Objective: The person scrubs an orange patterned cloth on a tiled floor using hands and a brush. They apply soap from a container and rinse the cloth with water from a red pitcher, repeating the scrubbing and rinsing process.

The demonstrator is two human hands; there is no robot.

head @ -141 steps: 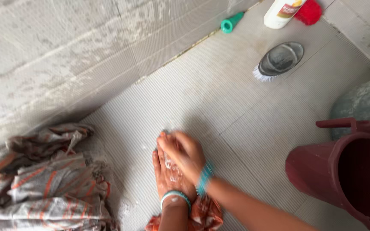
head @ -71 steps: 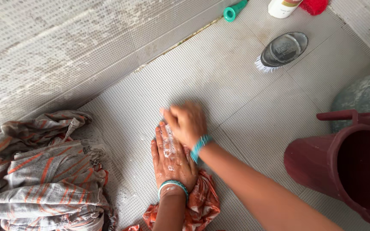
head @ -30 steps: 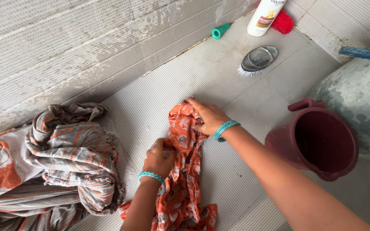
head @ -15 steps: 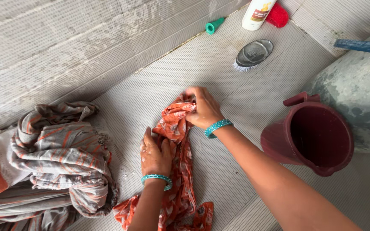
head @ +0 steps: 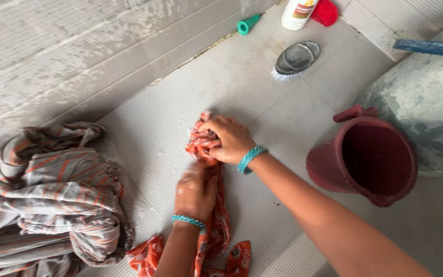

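orange cloth [head: 206, 149] under both hands' closed grip, left hand [head: 197, 191], right hand [head: 227, 139]; white bottle [head: 297, 9] far off

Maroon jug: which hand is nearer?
Right. The right hand grips the orange cloth just beside the maroon jug; the left hand presses the cloth farther away.

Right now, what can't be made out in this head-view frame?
- Orange cloth: its middle is covered by the right hand and left hand; its lower end is cut off by the bottom edge.
- White bottle: top cut off by the upper edge.
- Maroon bucket: its inside is too dark to see.
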